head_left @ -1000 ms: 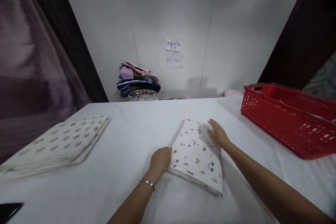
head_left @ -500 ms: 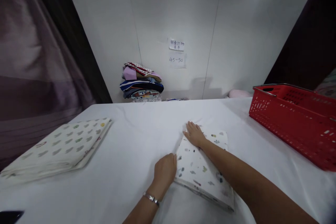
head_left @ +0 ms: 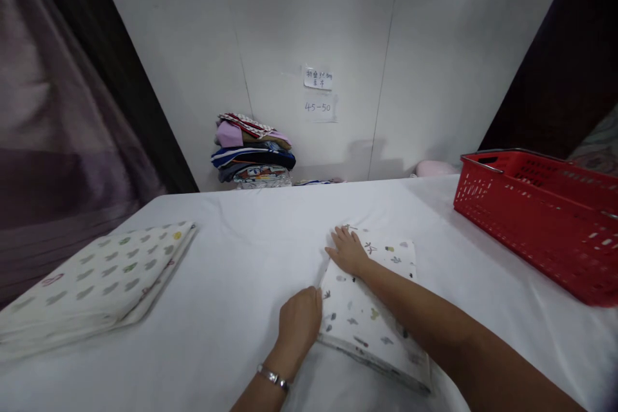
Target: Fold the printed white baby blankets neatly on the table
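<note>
A folded white cloth with small cactus-like prints lies on the white-covered table, its layers showing along the near edge. My right hand rests flat on its far left corner, fingers spread. At the cloth's left edge, my left hand is closed with the knuckles up, gripping that edge; its fingertips are hidden. A metal bracelet circles my left wrist. My right forearm crosses over the cloth and covers part of it.
To the left lies another folded white cloth with grey prints. A red plastic basket stands at the right. Behind the table's far edge, a stack of folded fabrics sits by the wall, below and left of paper notes. A pink object shows farther right.
The view has shifted slightly, so most things sit a little farther left. My right hand stays flat on the cloth, and my left hand keeps its place at the left edge.
</note>
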Demonstrator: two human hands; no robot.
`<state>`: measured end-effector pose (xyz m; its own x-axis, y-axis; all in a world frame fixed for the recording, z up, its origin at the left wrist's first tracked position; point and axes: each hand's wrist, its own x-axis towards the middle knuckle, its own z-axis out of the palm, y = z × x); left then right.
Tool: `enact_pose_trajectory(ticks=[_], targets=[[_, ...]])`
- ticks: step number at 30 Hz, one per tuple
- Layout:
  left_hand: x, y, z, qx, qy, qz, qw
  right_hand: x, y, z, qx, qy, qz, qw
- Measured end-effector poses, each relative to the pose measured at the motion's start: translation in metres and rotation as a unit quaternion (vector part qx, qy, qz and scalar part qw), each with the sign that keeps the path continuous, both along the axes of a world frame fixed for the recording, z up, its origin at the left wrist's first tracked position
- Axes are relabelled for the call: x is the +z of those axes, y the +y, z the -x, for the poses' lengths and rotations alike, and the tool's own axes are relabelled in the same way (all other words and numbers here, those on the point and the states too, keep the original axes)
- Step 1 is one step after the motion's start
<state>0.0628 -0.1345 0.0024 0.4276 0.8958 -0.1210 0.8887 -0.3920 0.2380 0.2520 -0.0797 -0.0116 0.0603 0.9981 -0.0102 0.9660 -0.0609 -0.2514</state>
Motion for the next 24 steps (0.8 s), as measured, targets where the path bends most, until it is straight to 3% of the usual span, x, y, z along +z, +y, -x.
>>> enact_pose_trajectory(ticks=[4, 9, 12, 16, 19, 24], targets=[[0.002, 0.000, 0.000, 0.002, 0.015, 0.010, 1.000, 0.008, -0.006, 0.008, -0.002, 0.026, 0.029, 0.999], [0.001, 0.001, -0.001, 0.001, 0.013, 0.003, 1.000, 0.005, -0.024, 0.032, 0.091, 0.046, -0.008, 0.995], [0.001, 0.002, -0.001, 0.003, 0.013, 0.009, 1.000, 0.004, -0.027, 0.037, 0.093, 0.046, -0.016, 0.994], [0.002, 0.001, 0.000, 0.005, 0.014, 0.011, 1.000, 0.014, -0.022, 0.027, 0.099, 0.085, 0.036, 0.991], [0.000, 0.001, 0.000, 0.001, 0.012, 0.004, 1.000, 0.022, -0.017, 0.013, 0.088, 0.072, 0.015, 0.993], [-0.001, 0.002, 0.001, -0.004, 0.010, 0.012, 1.000, 0.009, -0.006, -0.010, 0.036, 0.004, -0.004, 0.999]])
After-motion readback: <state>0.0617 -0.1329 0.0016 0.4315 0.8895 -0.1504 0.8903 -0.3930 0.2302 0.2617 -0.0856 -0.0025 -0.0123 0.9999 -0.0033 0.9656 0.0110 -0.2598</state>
